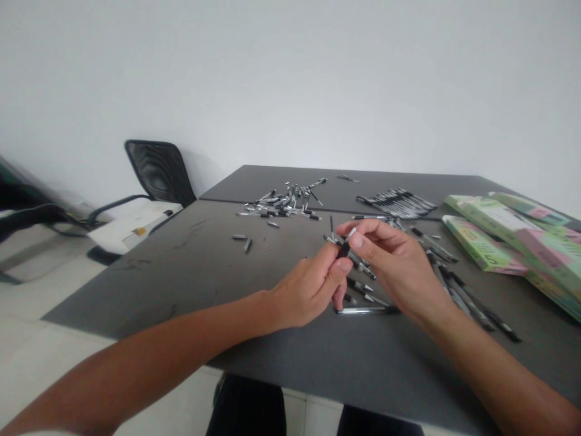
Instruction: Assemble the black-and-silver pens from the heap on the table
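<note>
Above the front middle of the dark table, both my hands meet at a short pen part with a black section and a pale silvery end. My left hand is closed, pinching the black section between thumb and fingers. The thumb and fingertips of my right hand are pinched at the silvery end. Whether this is one piece or two pieces joined, I cannot tell. Under and beside the hands lie several loose pen parts, partly hidden. A clear pen with black ends lies just below them.
Farther back is a heap of black and silver pen parts. A row of pens lies at the back right, and more pens by my right forearm. Green and pink boxes are stacked at the right. A mesh chair stands left.
</note>
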A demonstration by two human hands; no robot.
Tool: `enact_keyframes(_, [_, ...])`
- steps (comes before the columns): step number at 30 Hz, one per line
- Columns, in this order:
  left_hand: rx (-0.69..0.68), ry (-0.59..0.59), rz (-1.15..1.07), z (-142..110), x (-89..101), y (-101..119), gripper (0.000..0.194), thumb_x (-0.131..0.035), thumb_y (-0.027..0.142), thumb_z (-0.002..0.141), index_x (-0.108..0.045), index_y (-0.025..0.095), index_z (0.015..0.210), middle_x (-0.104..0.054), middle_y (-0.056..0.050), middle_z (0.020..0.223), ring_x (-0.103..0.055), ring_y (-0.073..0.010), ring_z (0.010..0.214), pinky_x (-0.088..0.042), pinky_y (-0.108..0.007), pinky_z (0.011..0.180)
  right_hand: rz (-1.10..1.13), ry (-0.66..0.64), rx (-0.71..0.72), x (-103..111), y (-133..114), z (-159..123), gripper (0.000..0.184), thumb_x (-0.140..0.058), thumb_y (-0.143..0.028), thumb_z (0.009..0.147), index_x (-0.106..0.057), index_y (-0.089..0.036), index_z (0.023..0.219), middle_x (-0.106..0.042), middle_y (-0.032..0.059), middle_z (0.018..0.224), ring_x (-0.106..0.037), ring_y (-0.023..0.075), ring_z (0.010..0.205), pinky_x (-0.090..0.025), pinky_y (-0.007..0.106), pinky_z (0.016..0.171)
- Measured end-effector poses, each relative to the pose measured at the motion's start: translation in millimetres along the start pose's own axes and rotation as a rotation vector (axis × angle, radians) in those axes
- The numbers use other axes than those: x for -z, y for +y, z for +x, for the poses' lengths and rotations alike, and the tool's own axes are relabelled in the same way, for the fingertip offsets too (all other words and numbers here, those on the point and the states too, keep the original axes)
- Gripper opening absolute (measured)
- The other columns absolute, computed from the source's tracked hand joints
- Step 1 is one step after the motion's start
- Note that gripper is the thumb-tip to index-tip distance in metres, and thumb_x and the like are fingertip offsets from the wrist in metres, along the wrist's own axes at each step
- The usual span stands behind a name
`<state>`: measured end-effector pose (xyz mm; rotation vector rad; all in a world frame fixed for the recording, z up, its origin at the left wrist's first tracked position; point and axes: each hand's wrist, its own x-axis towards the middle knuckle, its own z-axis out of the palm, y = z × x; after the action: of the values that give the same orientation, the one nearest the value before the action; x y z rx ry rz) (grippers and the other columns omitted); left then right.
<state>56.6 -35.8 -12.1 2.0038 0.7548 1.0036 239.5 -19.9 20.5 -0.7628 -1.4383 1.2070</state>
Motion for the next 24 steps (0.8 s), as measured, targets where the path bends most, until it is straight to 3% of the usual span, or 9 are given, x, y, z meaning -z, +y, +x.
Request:
enact_keyframes(3, [0.015,0.011,-0.039,-0.7,-1.1,2.1,0.035,-0.033,0.055,0.115,-0.044,0.025,0.101,-0.069,0.004,0.065,-0.067,-0.0145,0.06,-0.052,-0.029,0.068,0.077,-0.092,-0.027,-0.5,-4.6,-3.2,0.041,-0.069,-0.062,0.098,-0.08,-0.035,0.126,-0.075,0.0061,0.14,-0.073,0.026,0.119,-0.061,0.041,0.095])
enact_keyframes(6, [0.026,0.029,-0.054,-0.6,-1.1,2.7,0.036,-0.034,0.055,0.115,-0.045,0.024,0.101,-0.069,0.004,0.066,-0.068,-0.0142,0.059,-0.053,-0.028,0.066,0.114,-0.145,-0.089,-2.2,-7.8,-5.6,0.039,-0.067,-0.059,0.1,-0.081,-0.034,0.126,-0.071,0.0068,0.148,-0.077,0.0268,0.105,-0.064,0.04,0.077])
enact_keyframes(9, [0.005,0.018,-0.031,-0.2,-1.4,1.3,0.035,-0.033,0.054,0.115,-0.047,0.024,0.103,-0.07,0.003,0.066,-0.067,-0.0141,0.059,-0.053,-0.028,0.066,0.122,-0.124,-0.089,-3.5,-6.4,-4.3,0.025,-0.077,-0.048,0.096,-0.085,-0.033,0.115,-0.077,0.0048,0.135,-0.075,0.0192,0.084,-0.063,0.035,0.07])
enact_keyframes(13, [-0.008,-0.018,-0.005,-1.0,-3.4,0.4,0.036,-0.031,0.052,0.116,-0.051,0.022,0.113,-0.069,0.004,0.065,-0.066,-0.0137,0.058,-0.053,-0.026,0.067,0.169,-0.062,-0.025,-5.1,-0.7,-2.1,0.015,-0.091,-0.038,0.084,-0.084,-0.028,0.093,-0.083,0.001,0.108,-0.074,0.0157,0.087,-0.061,0.027,0.079])
enact_keyframes(16, [0.011,-0.04,-0.049,-2.1,-4.7,1.6,0.037,-0.031,0.052,0.116,-0.052,0.022,0.108,-0.069,0.003,0.066,-0.068,-0.0132,0.059,-0.053,-0.024,0.065,0.24,-0.187,-0.1,-6.2,0.6,-4.6,0.037,-0.079,-0.054,0.093,-0.08,-0.033,0.123,-0.081,0.0031,0.12,-0.075,0.017,0.074,-0.061,0.03,0.064])
enact_keyframes(18, [0.033,-0.021,-0.088,-2.3,-4.8,2.8,0.038,-0.031,0.053,0.116,-0.051,0.022,0.108,-0.069,0.003,0.066,-0.068,-0.0132,0.058,-0.053,-0.023,0.062,0.249,-0.295,-0.166,-6.5,-0.8,-7.1,0.052,-0.056,-0.063,0.104,-0.07,-0.033,0.143,-0.083,0.0052,0.105,-0.074,0.0193,0.061,-0.06,0.035,0.057])
enact_keyframes(21, [0.047,0.008,-0.103,-2.0,-4.4,4.1,0.039,-0.032,0.054,0.115,-0.052,0.022,0.11,-0.069,0.003,0.065,-0.067,-0.013,0.056,-0.053,-0.023,0.06,0.231,-0.332,-0.168,-5.9,-3.4,-9.3,0.049,-0.051,-0.058,0.109,-0.073,-0.028,0.14,-0.074,0.0004,0.064,-0.074,0.0234,0.057,-0.062,0.039,0.062])
enact_keyframes(24, [0.036,0.016,-0.101,-1.3,-4.4,5.0,0.038,-0.033,0.054,0.115,-0.052,0.021,0.112,-0.068,0.004,0.065,-0.068,-0.0126,0.056,-0.053,-0.022,0.061,0.197,-0.291,-0.165,-4.6,-3.3,-7.8,0.041,-0.061,-0.053,0.106,-0.077,-0.028,0.134,-0.075,0.0002,0.064,-0.075,0.0241,0.053,-0.061,0.039,0.059])
